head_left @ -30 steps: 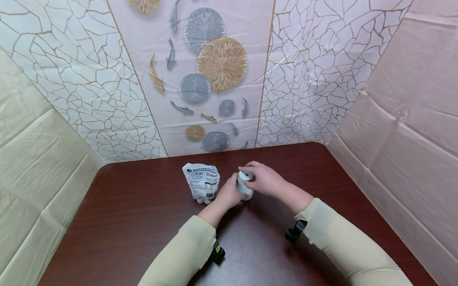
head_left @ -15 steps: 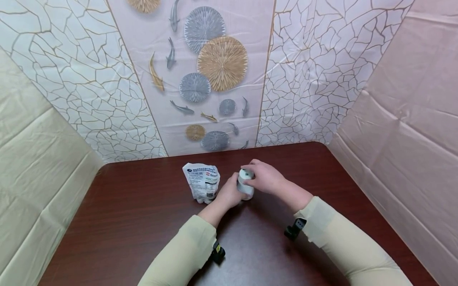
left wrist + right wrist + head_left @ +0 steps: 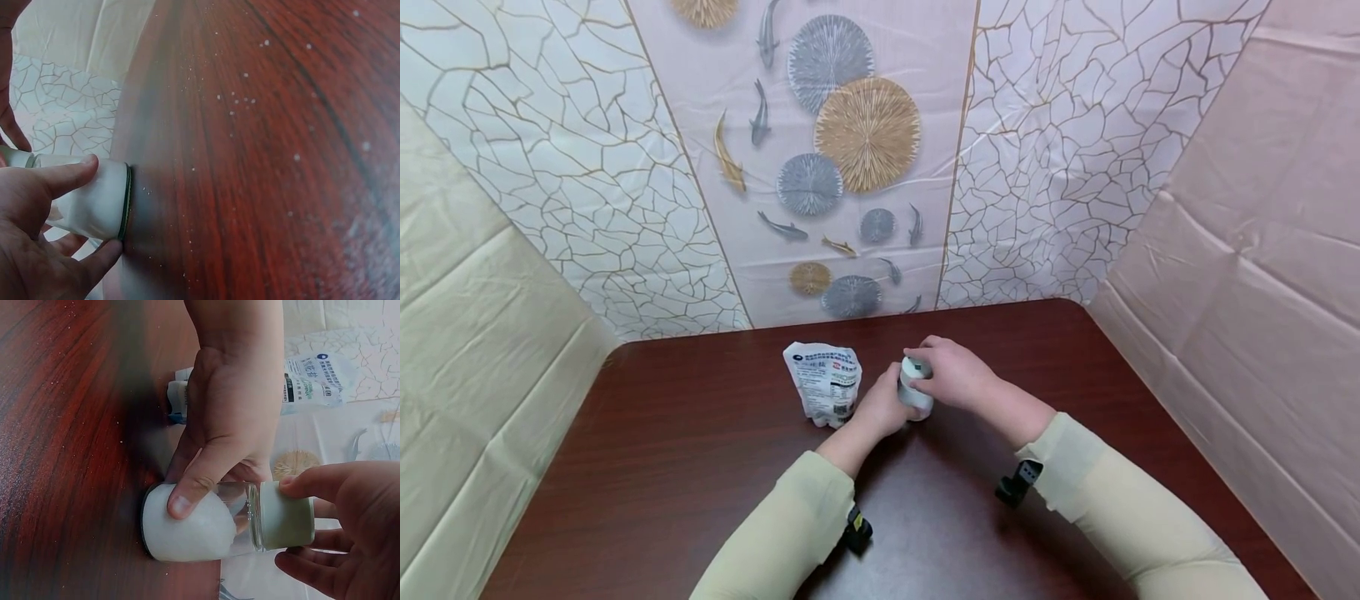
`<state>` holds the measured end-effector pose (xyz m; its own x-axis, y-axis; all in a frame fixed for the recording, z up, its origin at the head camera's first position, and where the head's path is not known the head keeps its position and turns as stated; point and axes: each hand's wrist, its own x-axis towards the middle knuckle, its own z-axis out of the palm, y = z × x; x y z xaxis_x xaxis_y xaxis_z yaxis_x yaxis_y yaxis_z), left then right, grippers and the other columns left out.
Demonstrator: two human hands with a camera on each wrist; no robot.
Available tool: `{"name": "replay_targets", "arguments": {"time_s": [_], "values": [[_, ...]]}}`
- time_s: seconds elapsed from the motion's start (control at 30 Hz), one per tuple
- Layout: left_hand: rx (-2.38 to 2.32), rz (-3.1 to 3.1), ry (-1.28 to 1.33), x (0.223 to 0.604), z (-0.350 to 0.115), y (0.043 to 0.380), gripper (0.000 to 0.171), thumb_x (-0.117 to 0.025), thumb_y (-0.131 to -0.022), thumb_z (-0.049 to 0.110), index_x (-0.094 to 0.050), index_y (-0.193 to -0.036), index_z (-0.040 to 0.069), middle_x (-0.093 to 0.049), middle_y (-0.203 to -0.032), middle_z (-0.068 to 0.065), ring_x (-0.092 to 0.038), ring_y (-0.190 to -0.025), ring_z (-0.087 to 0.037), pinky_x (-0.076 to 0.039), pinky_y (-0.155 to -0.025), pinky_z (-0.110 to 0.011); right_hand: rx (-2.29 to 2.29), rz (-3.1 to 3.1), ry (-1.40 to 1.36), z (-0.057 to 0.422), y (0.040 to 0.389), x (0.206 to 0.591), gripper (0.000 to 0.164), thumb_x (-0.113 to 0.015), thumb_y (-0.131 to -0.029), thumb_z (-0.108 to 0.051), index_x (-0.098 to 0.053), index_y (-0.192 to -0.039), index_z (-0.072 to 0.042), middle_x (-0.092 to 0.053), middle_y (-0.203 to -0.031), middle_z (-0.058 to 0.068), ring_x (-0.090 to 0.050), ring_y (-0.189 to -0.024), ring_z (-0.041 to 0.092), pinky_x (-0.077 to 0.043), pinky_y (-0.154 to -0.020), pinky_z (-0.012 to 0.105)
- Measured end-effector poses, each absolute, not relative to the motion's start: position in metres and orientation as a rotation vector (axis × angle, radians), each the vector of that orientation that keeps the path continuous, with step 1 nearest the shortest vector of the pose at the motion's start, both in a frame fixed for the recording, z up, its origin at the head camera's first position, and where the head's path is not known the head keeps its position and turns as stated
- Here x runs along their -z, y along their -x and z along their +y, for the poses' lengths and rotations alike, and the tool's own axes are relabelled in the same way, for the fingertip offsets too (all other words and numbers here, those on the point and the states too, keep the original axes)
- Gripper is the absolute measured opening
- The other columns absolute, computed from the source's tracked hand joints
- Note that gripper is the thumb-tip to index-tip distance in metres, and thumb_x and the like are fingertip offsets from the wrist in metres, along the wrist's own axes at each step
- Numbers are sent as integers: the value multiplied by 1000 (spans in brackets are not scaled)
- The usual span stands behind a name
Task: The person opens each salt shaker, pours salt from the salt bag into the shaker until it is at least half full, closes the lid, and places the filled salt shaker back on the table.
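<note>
A glass jar [image 3: 187, 531] stands upright on the table, partly filled with white granules that look like salt. My left hand [image 3: 880, 406] grips its body, the thumb lying along the glass in the left wrist view. With thumb and fingers, my right hand [image 3: 958, 375] holds the pale green cap [image 3: 287, 515] from the side and above. The cap sits on the jar's neck, above a clear band of glass. In the head view, the hands cover much of the jar.
A white printed pouch [image 3: 827, 383] stands just left of the left hand. White specks dot the dark red-brown table [image 3: 262, 156]. Patterned cloth [image 3: 1037, 167] rises behind the table's back edge, with plain cloth walls at both sides.
The right hand's fingers have shifted slightly on the cap. The left hand and the jar stay in nearly the same place, and the pouch has not moved.
</note>
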<state>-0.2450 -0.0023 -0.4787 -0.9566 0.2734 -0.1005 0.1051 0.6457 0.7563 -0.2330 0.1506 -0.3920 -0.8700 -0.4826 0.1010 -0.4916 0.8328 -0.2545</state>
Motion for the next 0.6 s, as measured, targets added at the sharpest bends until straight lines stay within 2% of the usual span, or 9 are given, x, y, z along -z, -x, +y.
{"name": "replay_targets", "arguments": {"time_s": [0.33,0.6], "values": [[-1191,2639,-323,475,-2,243,83,-81,-84,24,-32,-149,9,-51,-140,-10,-52,-122,-24,-45,-100,-41,-364,-2960,-946,150,234,389,48,-71,-89,-16,-62,-135,-11,-59,-125,14,-54,-110,28,-50,-85,37],[-1194,2656,-323,475,-3,244,77,-84,-81,25,-39,-142,10,-54,-134,-10,-54,-118,-25,-46,-97,-42,-444,-2976,-887,154,235,390,51,-72,-89,-17,-59,-137,-9,-59,-122,14,-57,-106,26,-51,-86,38]]}}
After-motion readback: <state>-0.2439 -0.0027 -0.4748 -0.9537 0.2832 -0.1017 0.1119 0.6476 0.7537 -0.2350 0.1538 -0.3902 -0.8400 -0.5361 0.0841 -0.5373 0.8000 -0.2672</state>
